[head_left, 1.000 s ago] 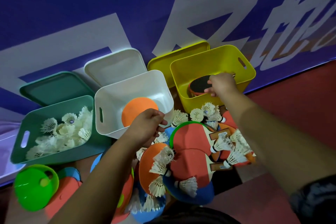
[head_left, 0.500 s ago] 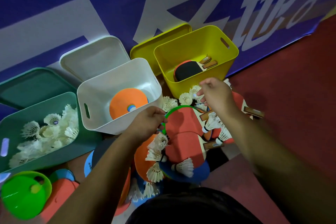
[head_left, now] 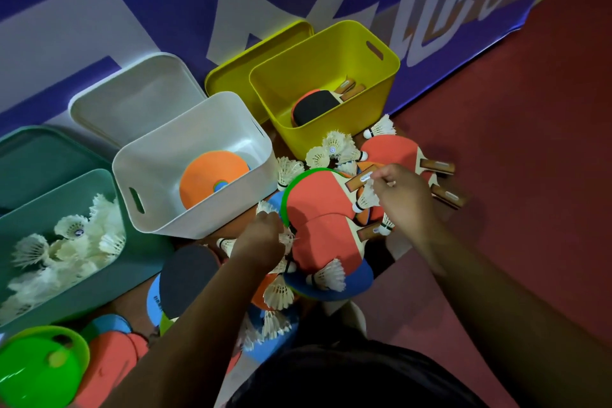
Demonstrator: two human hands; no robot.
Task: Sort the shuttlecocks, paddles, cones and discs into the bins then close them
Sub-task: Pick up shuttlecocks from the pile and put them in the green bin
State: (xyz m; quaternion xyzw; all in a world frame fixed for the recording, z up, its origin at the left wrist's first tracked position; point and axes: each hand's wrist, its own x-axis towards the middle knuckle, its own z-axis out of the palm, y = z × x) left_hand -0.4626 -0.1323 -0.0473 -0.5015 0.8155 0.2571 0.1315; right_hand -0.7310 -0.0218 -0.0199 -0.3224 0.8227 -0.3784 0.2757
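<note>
Down from the front of the yellow bin (head_left: 331,46) the right hand (head_left: 402,199) has dropped into the heap, while the left hand (head_left: 261,238) has barely shifted from the pile's near edge. Right fingers (head_left: 381,177) are drawn together in a pinch on the feather skirt of a shuttlecock (head_left: 366,198), as best I can see, with a paddle handle (head_left: 359,179) just beyond them. Left fingers (head_left: 276,223) are curled tight against the rim of a green disc (head_left: 299,175), with feathers poking out beside them. Whether they hold the rim, a feather or nothing I cannot tell. Between the two sets of fingers lie stacked red paddles (head_left: 318,202) on top of that disc. Well to the left of the left fingers sits the teal bin (head_left: 49,199), where the sorted shuttlecocks are. The white bin (head_left: 198,129) with an orange disc (head_left: 212,175) stands just beyond them, and the yellow bin, with paddles inside, is beyond the right fingers. All three lids (head_left: 132,99) are off. My worry is that tugging the disc out from under will make the paddles slide and spill loose shuttlecocks across the floor (head_left: 530,175). A hard pinch could also crush the feathers, and the right arm's long carry to the teal bin could knock the left.
</note>
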